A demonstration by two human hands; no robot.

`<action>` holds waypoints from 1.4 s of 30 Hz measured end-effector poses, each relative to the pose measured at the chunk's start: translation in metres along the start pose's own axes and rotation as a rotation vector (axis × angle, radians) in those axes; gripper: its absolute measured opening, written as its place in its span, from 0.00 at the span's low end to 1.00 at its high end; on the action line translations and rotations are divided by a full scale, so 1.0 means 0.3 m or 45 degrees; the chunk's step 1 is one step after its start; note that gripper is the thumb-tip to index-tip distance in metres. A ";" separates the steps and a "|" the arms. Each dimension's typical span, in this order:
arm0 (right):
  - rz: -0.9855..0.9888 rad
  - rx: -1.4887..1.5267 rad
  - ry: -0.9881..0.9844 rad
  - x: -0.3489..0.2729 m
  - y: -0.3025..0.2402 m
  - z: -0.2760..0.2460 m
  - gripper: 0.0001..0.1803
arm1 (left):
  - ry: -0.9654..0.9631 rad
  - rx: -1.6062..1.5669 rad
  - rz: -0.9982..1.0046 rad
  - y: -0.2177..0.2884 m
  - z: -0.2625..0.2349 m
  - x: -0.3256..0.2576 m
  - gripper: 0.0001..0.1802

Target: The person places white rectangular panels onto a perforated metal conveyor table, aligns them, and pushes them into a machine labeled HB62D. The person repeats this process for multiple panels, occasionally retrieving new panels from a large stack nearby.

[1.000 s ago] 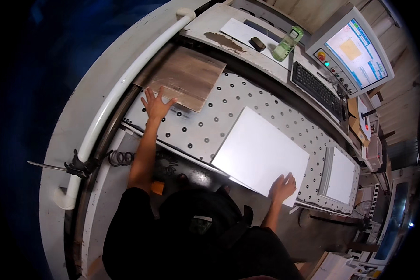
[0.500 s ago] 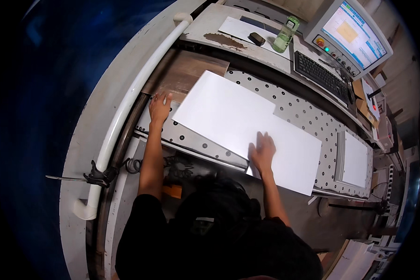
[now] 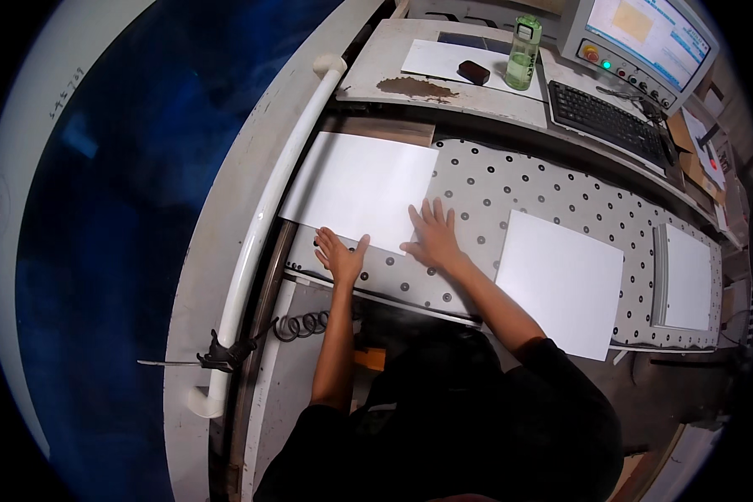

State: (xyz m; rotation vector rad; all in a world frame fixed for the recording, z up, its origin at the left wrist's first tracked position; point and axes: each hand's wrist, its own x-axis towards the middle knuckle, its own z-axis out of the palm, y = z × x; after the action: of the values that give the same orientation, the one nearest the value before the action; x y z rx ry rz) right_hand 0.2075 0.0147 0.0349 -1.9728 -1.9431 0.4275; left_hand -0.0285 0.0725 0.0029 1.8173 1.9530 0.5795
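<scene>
A white sheet point(image 3: 360, 180) lies at the left end of the dotted work table point(image 3: 477, 188) and covers most of a brown board point(image 3: 385, 127). My left hand point(image 3: 340, 255) is at the sheet's near edge, fingers stretched and thumb apart. At the sheet's near right corner, my right hand point(image 3: 433, 234) is spread, fingertips against the right edge. Neither hand grips anything. A second white sheet point(image 3: 560, 280) rests right of my right forearm, its near end sticking out past the table's front edge.
A stack of white sheets point(image 3: 684, 280) lies at the table's right end. Behind are a keyboard point(image 3: 607, 124), a green bottle point(image 3: 522, 63), a small dark object point(image 3: 473, 73) and a monitor point(image 3: 644, 42). A white rail point(image 3: 263, 209) runs along the left side, with a black coiled cable point(image 3: 301, 325) near it.
One white sheet has slid left over the brown board, apart from the other it overlapped. My right hand moved left to its edge; my left hand came off the board area. The view shifted.
</scene>
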 end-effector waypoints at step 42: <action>-0.223 0.230 0.122 0.697 -0.127 0.151 0.51 | 0.470 -0.025 -0.283 -0.104 -0.049 0.590 0.42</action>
State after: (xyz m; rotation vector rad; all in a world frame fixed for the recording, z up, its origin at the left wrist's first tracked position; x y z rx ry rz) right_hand 0.1577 0.2253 0.0158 -1.6662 -1.9248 0.4366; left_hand -0.0743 0.2469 -0.0048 1.5350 2.3384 0.9061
